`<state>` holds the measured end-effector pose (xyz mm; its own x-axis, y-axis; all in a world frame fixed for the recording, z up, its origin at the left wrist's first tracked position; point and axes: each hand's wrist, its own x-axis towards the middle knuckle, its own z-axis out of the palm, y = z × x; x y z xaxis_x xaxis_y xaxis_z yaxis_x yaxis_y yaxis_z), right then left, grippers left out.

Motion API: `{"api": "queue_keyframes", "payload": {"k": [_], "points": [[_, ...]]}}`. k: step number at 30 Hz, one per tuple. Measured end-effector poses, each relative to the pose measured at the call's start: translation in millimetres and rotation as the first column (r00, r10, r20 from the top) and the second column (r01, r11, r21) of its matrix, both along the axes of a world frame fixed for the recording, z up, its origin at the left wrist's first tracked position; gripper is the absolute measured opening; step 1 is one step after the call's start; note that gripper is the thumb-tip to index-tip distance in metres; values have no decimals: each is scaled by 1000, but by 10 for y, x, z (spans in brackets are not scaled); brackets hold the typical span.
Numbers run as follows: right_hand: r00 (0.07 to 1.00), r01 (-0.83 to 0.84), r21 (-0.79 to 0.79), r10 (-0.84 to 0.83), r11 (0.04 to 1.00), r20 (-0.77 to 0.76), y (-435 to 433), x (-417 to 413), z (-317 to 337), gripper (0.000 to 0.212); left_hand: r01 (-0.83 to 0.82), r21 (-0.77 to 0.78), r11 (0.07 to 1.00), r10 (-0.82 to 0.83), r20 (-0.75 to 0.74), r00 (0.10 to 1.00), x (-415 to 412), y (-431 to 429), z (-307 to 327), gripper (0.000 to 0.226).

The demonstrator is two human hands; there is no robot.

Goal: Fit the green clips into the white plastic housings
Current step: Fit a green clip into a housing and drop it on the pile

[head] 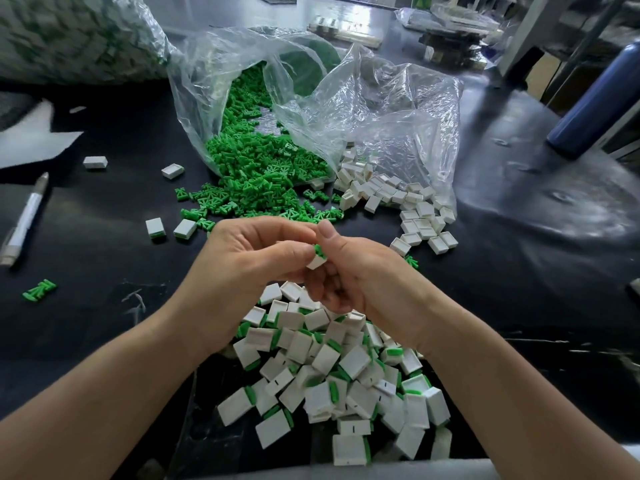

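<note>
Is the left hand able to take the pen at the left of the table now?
Probably not yet: the left hand pinches a white housing while the right hand pinches the green clip in it. Nothing tall stands before the pen.

We see a glossy black worktable (104,271) carrying a clear plastic bag (381,98) spilling small green plastic clips (263,168), loose white rectangular housings (415,216) (some green-edged) and a white pen (26,220).

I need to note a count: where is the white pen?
In the head view, the white plastic pen lies at the far left of the black table, just beyond a lone green plastic clip.
</note>
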<state>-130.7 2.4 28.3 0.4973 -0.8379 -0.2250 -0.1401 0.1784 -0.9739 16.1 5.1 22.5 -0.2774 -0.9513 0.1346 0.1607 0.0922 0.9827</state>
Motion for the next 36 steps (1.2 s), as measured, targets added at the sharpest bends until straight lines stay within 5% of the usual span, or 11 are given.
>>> {"api": "queue_keyframes", "payload": {"k": [5,13,36], "points": [[997,-3,-56,-1,998,-78,43,-4,24,51,-22,3,1000,22,55,998,0,4,-9,19],[953,52,-269,-128,962,-273,41,79,-31,55,18,61,998,-14,-72,997,-38,33,1,15],[933,55,-366,-178,929,-312,49,99,-68,30,-34,166,986,46,-74,996,-45,31,13,16]]}}
